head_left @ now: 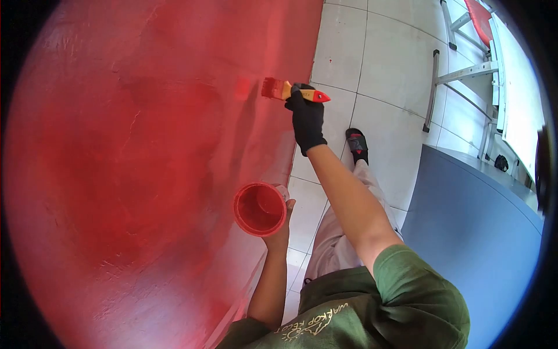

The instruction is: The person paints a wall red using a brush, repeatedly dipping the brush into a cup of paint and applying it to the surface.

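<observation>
My right hand [308, 116], in a black knitted glove, grips a paintbrush [296, 92] by its yellow and red handle. Red paint coats the bristles, which point left toward the red wall [145, 145] with a gap of wall showing beyond their tip. Lower down, my bare left hand [280, 232] is wrapped round a red-smeared plastic tub [260, 208], its mouth facing me. Red paint lines the inside of the tub. Much of the left hand is hidden behind it.
White floor tiles [395, 64] run along the wall's base, where my sandalled foot [357, 144] stands. To the right is a blue-grey panel [465, 221]. A metal-legged folding table [468, 72] and a red seat [479, 22] are at upper right.
</observation>
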